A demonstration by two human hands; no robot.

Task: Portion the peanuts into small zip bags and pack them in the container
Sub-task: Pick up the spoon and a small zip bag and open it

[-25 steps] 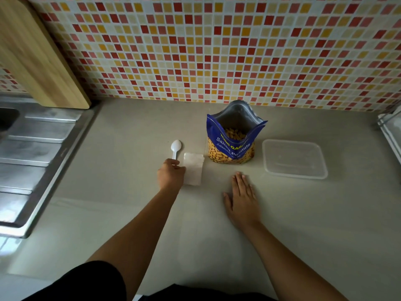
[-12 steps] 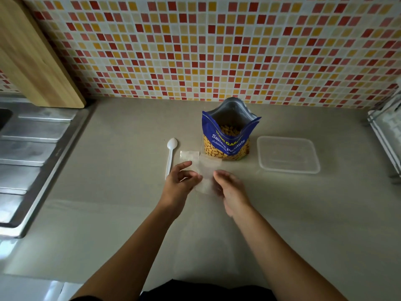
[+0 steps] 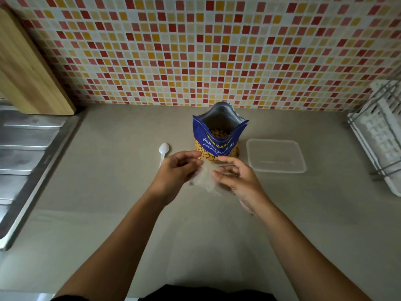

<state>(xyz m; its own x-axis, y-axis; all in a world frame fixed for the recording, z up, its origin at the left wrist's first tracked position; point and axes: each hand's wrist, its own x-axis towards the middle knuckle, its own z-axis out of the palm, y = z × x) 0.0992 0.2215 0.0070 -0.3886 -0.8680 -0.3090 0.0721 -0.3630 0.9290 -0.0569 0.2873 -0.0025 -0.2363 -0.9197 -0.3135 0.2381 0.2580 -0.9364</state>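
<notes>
A blue bag of salted peanuts stands open on the beige counter, with nuts visible inside. Just in front of it, both hands hold small clear zip bags lifted off the counter. My left hand pinches the left side and my right hand pinches the right side near the top. I cannot tell whether the zip is open. A white plastic spoon lies to the left of the peanut bag. A clear rectangular container sits to the bag's right, with nothing in it.
A steel sink drainboard runs along the left edge, with a wooden cutting board leaning on the tiled wall behind it. A white dish rack stands at the far right.
My left hand left the spoon and took the zip bags from the counter. My right hand rose from lying flat and joined it. The bags are now lifted between both hands.
</notes>
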